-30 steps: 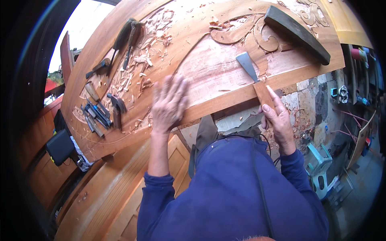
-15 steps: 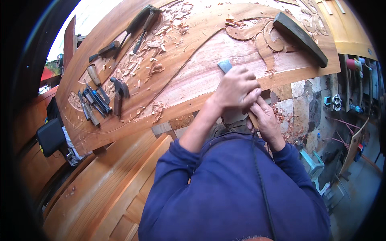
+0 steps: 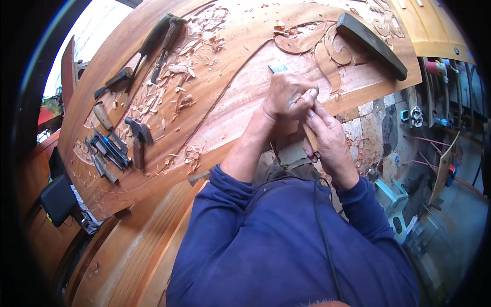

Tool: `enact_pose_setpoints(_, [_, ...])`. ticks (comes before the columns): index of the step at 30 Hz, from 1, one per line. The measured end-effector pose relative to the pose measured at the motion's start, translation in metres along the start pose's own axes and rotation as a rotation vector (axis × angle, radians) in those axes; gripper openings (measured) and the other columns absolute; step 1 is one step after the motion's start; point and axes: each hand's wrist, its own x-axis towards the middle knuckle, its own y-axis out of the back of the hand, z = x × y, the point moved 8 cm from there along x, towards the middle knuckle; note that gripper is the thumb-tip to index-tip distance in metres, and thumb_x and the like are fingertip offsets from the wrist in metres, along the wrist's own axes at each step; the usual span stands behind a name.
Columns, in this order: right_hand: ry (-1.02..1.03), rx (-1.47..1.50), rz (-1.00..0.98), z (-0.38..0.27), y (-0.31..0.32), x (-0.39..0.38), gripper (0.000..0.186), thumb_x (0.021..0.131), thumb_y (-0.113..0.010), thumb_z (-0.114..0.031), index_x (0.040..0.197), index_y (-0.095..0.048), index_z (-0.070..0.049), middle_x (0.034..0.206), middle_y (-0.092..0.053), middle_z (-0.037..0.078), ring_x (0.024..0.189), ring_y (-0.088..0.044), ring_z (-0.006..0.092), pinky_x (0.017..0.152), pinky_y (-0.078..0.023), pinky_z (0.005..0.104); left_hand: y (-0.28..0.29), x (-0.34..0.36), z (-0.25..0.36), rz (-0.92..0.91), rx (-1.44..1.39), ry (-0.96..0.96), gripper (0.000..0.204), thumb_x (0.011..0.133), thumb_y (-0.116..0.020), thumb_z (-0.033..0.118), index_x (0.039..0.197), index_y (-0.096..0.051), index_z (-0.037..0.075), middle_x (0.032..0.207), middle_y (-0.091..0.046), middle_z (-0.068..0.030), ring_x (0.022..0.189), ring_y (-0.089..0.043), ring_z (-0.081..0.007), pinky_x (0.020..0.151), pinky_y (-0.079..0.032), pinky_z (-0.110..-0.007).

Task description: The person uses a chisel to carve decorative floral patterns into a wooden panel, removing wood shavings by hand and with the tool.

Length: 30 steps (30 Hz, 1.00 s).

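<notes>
Both my hands are on a wood chisel with a wide flat blade (image 3: 277, 67) and a wooden handle (image 3: 310, 137). My left hand (image 3: 287, 97) is wrapped round it just behind the blade, knuckles up. Lower down, my right hand (image 3: 328, 139) grips the handle, its thumb and fingertips close against the left hand. The blade's tip lies over the pale, cut-back area of a large wooden panel (image 3: 225, 120). Beyond it to the right are raised carved scrolls (image 3: 321, 48). A long dark block (image 3: 372, 47) rests across the panel near them.
On the panel's left lie a hammer (image 3: 138, 140), several chisels (image 3: 106, 156), a wooden-handled tool (image 3: 104, 116) and more dark-handled tools (image 3: 166, 46). Wood shavings (image 3: 179, 69) are scattered about. A teal plastic stool (image 3: 394, 202) stands at the right; stacked wooden boards (image 3: 133, 245) lean at lower left.
My hands and the chisel have moved a little farther from me across the panel. My left hand looks more tightly closed. The whole view has shifted slightly.
</notes>
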Motion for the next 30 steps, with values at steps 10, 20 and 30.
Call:
enact_pose_setpoints(10, [-0.025, -0.104, -0.008, -0.008, 0.004, 0.005, 0.044, 0.113, -0.052, -0.022, 0.153, -0.055, -0.004, 0.085, -0.064, 0.002, 0.048, -0.052, 0.0079, 0.045, -0.04, 0.0235, 0.005, 0.004, 0.006, 0.069, 0.047, -0.04, 0.028, 0.085, -0.057, 0.028, 0.062, -0.058, 0.012, 0.059, -0.058, -0.0115, 0.054, -0.061, -0.0321, 0.055, -0.049, -0.044])
enact_pose_setpoints(20, [-0.009, -0.124, -0.079, -0.025, 0.009, 0.041, 0.04, 0.113, -0.051, -0.022, 0.148, -0.057, -0.003, 0.086, -0.064, 0.003, 0.051, -0.051, 0.0069, 0.046, -0.04, 0.0234, 0.015, 0.022, -0.028, 0.145, 0.129, 0.004, 0.032, 0.087, -0.057, 0.031, 0.061, -0.06, 0.013, 0.055, -0.055, -0.0125, 0.049, -0.056, -0.03, 0.051, -0.045, -0.044])
enact_pose_setpoints(30, [-0.02, -0.095, -0.065, -0.032, 0.012, 0.049, 0.043, 0.113, -0.052, -0.017, 0.154, -0.052, -0.002, 0.085, -0.062, 0.002, 0.054, -0.05, 0.0053, 0.048, -0.04, 0.0219, 0.024, 0.037, -0.024, 0.178, 0.138, -0.028, 0.026, 0.082, -0.058, 0.028, 0.061, -0.062, 0.013, 0.058, -0.059, -0.0109, 0.052, -0.061, -0.0308, 0.056, -0.05, -0.043])
